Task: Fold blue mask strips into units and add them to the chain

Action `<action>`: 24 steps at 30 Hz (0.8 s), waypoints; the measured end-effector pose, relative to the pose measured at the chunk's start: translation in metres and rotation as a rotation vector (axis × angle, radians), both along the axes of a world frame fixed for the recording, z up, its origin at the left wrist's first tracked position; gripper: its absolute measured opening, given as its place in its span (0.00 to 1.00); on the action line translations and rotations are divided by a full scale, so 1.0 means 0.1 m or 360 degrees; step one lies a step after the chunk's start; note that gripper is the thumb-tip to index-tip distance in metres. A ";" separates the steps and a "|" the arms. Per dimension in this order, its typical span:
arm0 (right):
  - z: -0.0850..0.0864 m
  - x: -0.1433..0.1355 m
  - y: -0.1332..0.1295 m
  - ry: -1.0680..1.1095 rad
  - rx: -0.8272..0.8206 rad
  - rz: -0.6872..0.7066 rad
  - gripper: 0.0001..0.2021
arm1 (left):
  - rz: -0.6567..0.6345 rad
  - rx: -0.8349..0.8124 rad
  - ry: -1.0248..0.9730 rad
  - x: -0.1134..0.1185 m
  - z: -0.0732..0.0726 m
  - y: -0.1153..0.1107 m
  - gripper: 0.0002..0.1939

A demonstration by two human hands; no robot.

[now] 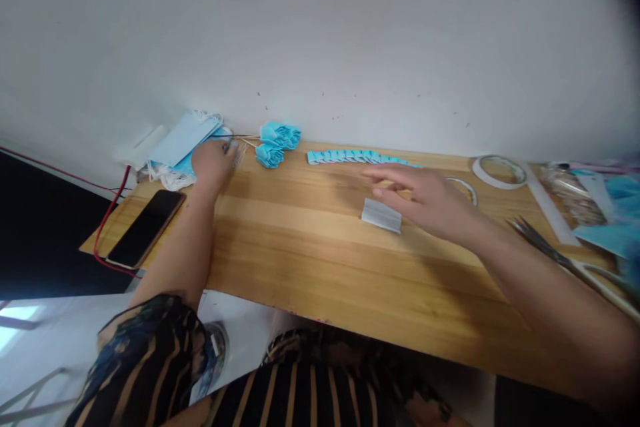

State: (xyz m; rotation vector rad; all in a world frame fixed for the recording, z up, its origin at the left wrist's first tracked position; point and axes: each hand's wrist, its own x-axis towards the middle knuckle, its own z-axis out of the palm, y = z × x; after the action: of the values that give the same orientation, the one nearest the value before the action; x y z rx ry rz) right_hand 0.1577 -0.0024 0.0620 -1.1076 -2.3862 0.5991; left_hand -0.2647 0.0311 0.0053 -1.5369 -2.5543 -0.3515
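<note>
My left hand (214, 161) is at the back left, beside a stack of blue face masks (184, 139). Its fingers are bent round the end of something thin and dark, too small to name. Blue folded flowers (277, 140) on thin sticks lie just right of it. My right hand (415, 195) hovers with fingers apart and nothing in them, above the table. Under and left of its fingertips lies a small folded grey-white piece (382, 215). A pleated blue strip (360, 157) stretches along the wall behind that hand.
A black phone (147, 228) and a red cable (103, 227) are at the left edge of the wooden table (300, 260). Tape rolls (500, 181), open scissors (550, 250), a clear bag (575, 197) and blue pieces (620, 233) lie at the right.
</note>
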 end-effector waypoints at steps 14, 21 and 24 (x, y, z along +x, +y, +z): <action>-0.20 0.90 -0.93 0.0048 -0.0013 -0.0216 0.16 | -0.0037 -0.0388 0.0290 0.13 -0.15 0.15 0.27; -0.46 1.10 -0.99 0.0069 -0.0105 -0.0311 0.17 | -0.0002 -0.0434 0.0305 0.20 -0.15 -0.03 0.28; -0.49 1.11 -0.95 0.0055 -0.0126 -0.0321 0.16 | -0.0019 -0.0476 0.0321 0.19 -0.10 -0.14 0.28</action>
State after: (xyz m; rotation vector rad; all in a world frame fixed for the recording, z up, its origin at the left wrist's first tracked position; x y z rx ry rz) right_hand 0.2682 -0.0970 0.0133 -1.3409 -2.2034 0.6411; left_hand -0.2454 0.0167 -0.0049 -1.5870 -2.5236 0.1863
